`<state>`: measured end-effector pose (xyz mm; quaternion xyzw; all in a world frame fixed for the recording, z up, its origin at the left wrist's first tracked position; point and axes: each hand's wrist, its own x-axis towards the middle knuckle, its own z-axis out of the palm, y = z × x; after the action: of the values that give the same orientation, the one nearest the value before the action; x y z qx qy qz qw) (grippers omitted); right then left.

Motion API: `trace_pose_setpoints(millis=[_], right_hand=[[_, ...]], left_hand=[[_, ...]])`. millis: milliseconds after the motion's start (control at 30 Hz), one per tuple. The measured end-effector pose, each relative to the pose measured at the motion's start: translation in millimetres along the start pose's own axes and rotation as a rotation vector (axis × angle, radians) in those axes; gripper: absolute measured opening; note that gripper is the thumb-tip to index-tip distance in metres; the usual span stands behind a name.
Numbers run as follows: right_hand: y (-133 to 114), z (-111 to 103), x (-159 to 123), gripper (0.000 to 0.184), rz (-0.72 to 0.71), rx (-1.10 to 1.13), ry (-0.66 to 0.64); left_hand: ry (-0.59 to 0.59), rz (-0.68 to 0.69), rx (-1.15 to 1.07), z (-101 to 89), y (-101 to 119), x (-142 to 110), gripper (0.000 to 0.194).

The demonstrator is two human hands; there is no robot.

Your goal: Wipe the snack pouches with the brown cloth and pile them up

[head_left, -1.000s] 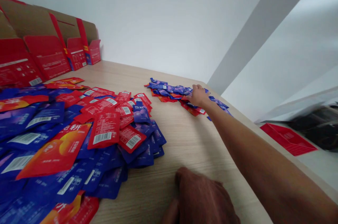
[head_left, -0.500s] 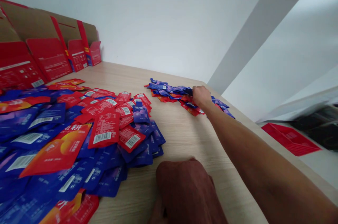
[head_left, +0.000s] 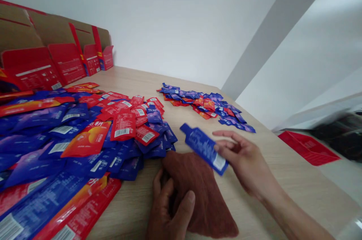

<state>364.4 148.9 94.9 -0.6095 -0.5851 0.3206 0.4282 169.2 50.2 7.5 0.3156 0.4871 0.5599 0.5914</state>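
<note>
My right hand (head_left: 243,157) pinches a blue pouch (head_left: 205,147) with a narrow spout-like end and a white barcode label. It is held by its lower part, tilted, above the table, with the forefinger stretched out. My left hand (head_left: 172,208) grips a reddish-brown cloth (head_left: 203,191) on the table, thumb on top and the other fingers curled at its left edge, partly hidden. Beyond my right hand lies a spread of blue and red pouches (head_left: 195,96). A larger heap of blue, red and orange pouches (head_left: 93,164) covers the table to the left.
Red cardboard boxes (head_left: 68,62) with raised brown flaps stand in a row at the back left. The wooden table (head_left: 135,76) meets a white wall (head_left: 169,25). Past its right edge, lower down, are a red tray-like box (head_left: 307,149) and a blurred dark object (head_left: 342,132).
My right hand has come back from the far pouches with a blue pouch in it. My left hand has turned, and the cloth now lies spread out more widely.
</note>
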Motion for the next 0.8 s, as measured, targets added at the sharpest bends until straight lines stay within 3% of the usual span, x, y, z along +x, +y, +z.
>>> trace_pose_setpoints(millis=[67, 167, 233, 300, 400, 500, 567, 700, 800], right_hand=[[19, 10, -49, 0.040, 0.023, 0.078, -0.120], [36, 22, -88, 0.029, -0.210, -0.110, -0.076], [39, 24, -97, 0.041, -0.387, -0.257, -0.022], [38, 24, -99, 0.060, -0.490, -0.367, -0.031], [37, 26, -103, 0.082, -0.561, -0.463, -0.180], [42, 36, -108, 0.089, -0.642, -0.477, -0.279], [46, 42, -111, 0.090, -0.646, -0.494, -0.302], [49, 46, -109, 0.086, -0.589, -0.459, -0.246], [48, 41, -99, 0.076, -0.450, -0.346, -0.193]], left_hand=[[-0.048, -0.081, -0.099, -1.2, 2, -1, 0.059], [-0.095, -0.198, -0.263, -1.7, 5, -2, 0.072], [-0.121, -0.250, -0.359, 1.3, 10, -3, 0.071], [-0.228, -0.312, -0.455, 6.3, 18, -5, 0.071], [-0.379, -0.378, -0.539, 11.9, 27, -12, 0.083], [-0.387, -0.337, -0.546, 10.3, 31, -19, 0.097], [-0.433, -0.324, -0.516, 6.0, 31, -20, 0.100], [-0.643, -0.358, -0.452, -2.9, 32, -16, 0.109], [-0.633, -0.341, -0.333, -6.7, 33, -13, 0.108]])
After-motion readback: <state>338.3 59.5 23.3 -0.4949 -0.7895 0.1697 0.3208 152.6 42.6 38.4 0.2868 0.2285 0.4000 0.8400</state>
